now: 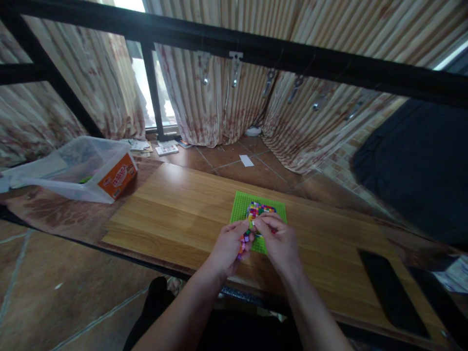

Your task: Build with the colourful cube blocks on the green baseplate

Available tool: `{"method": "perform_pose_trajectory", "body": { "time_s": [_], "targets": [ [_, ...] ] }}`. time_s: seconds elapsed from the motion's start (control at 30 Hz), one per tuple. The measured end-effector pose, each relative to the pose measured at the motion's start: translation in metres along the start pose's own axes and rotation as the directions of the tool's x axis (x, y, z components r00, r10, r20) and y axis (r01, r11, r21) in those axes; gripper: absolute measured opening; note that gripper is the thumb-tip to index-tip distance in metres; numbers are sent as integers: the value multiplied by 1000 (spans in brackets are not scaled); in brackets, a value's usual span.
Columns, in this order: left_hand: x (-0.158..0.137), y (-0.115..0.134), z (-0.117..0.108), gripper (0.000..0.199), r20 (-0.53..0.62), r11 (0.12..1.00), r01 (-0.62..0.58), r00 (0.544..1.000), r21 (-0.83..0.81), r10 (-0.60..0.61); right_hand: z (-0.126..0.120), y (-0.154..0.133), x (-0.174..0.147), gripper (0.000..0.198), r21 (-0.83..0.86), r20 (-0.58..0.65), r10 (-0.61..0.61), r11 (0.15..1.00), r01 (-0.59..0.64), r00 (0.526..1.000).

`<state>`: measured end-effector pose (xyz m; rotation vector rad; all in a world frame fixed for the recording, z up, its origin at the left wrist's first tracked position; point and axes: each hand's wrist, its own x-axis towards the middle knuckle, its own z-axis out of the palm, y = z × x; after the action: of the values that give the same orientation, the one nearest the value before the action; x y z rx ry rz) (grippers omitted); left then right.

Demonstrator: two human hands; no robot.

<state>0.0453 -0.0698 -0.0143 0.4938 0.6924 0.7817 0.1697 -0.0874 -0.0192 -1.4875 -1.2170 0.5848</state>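
A green studded baseplate (240, 204) lies on the wooden board, partly covered by both hands. On it sits a block of small multicoloured building bricks (261, 208), its near side hidden by my fingers. My left hand (228, 243) is closed around a cluster of purple, pink and orange bricks (244, 239), held over the plate's near left corner. Thumb and fingers of my right hand (281, 241) are pinched together right beside the left thumb. A tiny white brick (253, 223) shows at those fingertips. Whether it touches the cluster is hard to see.
The wooden board (175, 204) spans the table. A clear plastic bin (87, 187) with an orange label stands at the left, something green inside. A dark phone-like slab (393, 292) lies at the right. A black metal rail (219, 34) with hanging clips crosses ahead, before striped curtains.
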Motion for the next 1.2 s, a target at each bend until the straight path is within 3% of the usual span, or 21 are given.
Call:
{"method": "perform_pose_trajectory", "body": {
  "time_s": [0.13, 0.33, 0.7, 1.0, 1.2],
  "targets": [
    [-1, 6, -3, 24, -3, 996, 38, 999, -81, -38, -5, 5, 4, 19, 36, -17, 36, 999, -36, 999],
    [1, 21, -9, 15, -137, 986, -18, 991, -166, -5, -14, 16, 10, 18, -234, -108, -85, 971, 58, 990],
    [-1, 24, -11, 16, -145, 985, -24, 989, -170, 0, -5, 24, 7, 13, -525, 61, -272, 809, 263, 960],
    [-1, 25, -11, 16, -150, 987, -22, 989, -156, -2, 0, 27, 10, 15, -528, -12, -246, 825, 203, 969],
    [-1, 24, -11, 17, -154, 988, -21, 988, -154, -4, 4, 26, 7, 14, -522, 23, -295, 812, 263, 955]
  ]
}}
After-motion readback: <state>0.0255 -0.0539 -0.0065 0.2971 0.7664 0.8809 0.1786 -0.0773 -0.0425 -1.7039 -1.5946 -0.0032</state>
